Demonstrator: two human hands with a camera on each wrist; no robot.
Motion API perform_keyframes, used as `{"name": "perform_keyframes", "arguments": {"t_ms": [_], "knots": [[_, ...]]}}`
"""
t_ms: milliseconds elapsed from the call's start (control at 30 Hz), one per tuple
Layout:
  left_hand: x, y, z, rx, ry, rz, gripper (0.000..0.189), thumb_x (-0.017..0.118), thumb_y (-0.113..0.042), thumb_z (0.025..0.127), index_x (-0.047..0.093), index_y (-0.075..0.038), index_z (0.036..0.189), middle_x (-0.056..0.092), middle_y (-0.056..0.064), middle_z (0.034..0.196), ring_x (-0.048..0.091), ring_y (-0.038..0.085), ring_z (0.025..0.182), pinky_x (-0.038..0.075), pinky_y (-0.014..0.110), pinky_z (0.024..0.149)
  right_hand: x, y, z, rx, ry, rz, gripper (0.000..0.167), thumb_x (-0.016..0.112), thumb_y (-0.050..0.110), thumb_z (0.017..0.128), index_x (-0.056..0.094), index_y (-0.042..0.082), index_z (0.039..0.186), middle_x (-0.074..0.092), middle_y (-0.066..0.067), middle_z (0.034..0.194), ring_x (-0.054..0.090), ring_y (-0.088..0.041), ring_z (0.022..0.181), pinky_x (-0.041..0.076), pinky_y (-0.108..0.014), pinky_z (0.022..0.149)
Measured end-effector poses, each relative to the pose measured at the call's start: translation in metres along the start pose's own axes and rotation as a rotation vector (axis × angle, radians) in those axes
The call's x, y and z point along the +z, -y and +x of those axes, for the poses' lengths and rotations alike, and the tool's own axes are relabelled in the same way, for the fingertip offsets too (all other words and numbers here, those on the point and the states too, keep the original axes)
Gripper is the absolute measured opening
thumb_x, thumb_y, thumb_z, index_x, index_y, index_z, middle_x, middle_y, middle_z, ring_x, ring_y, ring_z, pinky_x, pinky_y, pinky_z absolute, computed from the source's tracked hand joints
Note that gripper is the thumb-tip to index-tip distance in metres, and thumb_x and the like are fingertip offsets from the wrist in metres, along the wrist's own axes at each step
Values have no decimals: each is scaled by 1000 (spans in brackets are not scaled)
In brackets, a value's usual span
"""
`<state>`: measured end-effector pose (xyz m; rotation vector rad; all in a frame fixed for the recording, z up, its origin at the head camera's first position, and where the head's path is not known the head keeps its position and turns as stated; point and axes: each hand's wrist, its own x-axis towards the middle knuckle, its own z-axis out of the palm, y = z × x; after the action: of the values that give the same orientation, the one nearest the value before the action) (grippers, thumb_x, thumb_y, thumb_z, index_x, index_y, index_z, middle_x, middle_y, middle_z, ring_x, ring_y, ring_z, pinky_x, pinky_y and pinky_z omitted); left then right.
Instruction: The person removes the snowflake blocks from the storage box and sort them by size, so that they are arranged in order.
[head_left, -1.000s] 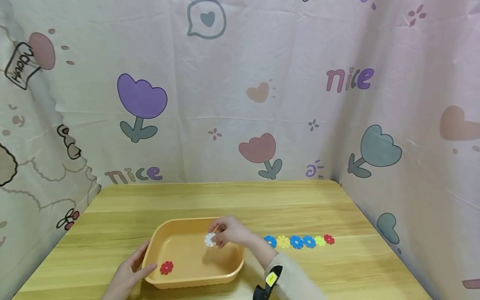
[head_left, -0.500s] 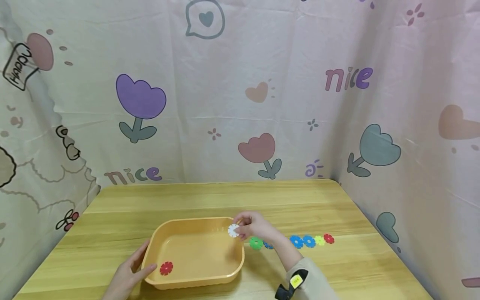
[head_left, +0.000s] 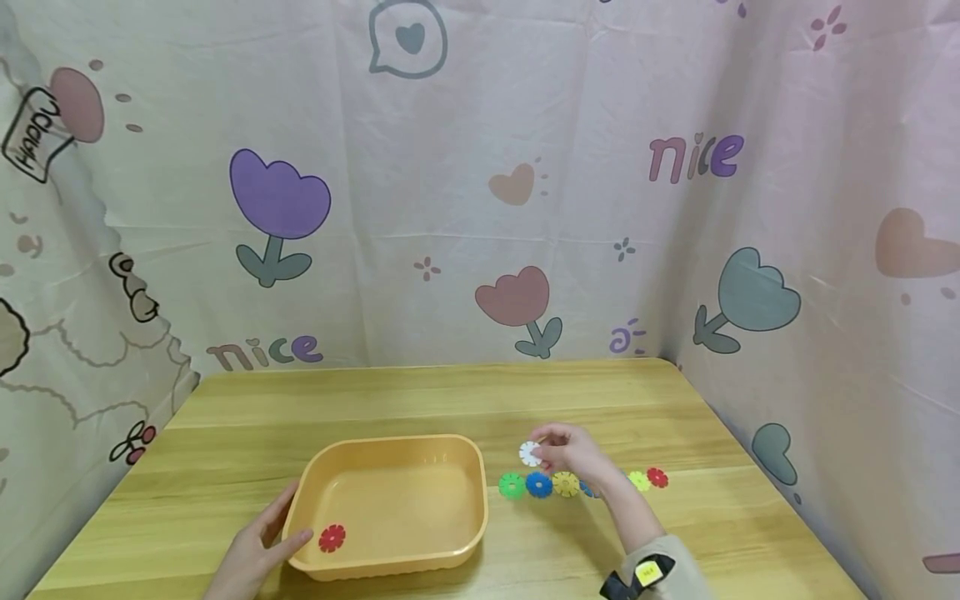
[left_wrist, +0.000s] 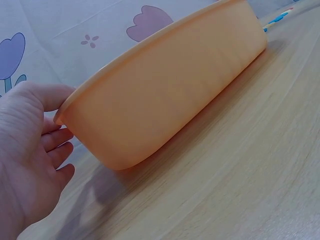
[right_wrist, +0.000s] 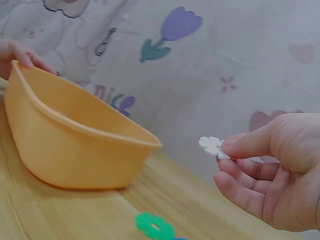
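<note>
My right hand (head_left: 573, 452) pinches a white snowflake disc (right_wrist: 212, 145) between thumb and fingers, above the table to the right of a yellow plastic bin (head_left: 390, 564). In the head view, my left hand (head_left: 255, 546) grips the bin's left end, its thumb over the rim and its fingers against the outside. Inside the bin lies one red snowflake disc (head_left: 332, 538). Below the right hand runs a row of discs on the table: green (head_left: 512, 486), blue (head_left: 538, 485), yellow (head_left: 566, 484), more blue partly hidden by the hand, yellow-green (head_left: 639, 481) and red (head_left: 657, 477).
The wooden table (head_left: 420, 400) carries the bin and the row of discs. A printed curtain (head_left: 420, 167) hangs behind the table and along both sides.
My right hand has carried the white disc from over the bin to the right, past its rim and above the row. The left hand keeps its grip, and the bin stays in place.
</note>
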<state>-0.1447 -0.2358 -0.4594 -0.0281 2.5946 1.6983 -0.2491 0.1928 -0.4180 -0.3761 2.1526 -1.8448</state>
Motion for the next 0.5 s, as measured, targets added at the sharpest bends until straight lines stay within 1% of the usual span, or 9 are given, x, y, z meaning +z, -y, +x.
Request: {"name": "perform_keyframes", "arguments": {"t_ms": [133, 267, 500], "knots": [[0, 0, 0, 2, -1, 0, 75, 61, -22, 91, 17, 6, 145, 19, 27, 147, 22, 38, 129, 38, 8, 81, -19, -4, -9, 27, -52, 17, 40, 62, 5, 86, 49, -17, 117, 54, -4, 79, 55, -14, 69, 54, -31, 68], [-1, 1, 0, -5, 0, 10, 76, 61, -23, 91, 17, 6, 145, 19, 28, 147, 22, 38, 130, 36, 8, 82, -37, -9, -17, 45, -111, 20, 42, 62, 6, 87, 47, -17, 119, 57, -3, 80, 57, -13, 70, 54, -30, 67], [-1, 1, 0, -23, 15, -1, 77, 60, -24, 91, 15, 5, 146, 17, 27, 148, 21, 39, 131, 35, 7, 81, -65, -23, -31, 66, -193, 52, 39, 62, 5, 87, 48, -16, 118, 60, -2, 82, 58, -11, 68, 54, -26, 65]]}}
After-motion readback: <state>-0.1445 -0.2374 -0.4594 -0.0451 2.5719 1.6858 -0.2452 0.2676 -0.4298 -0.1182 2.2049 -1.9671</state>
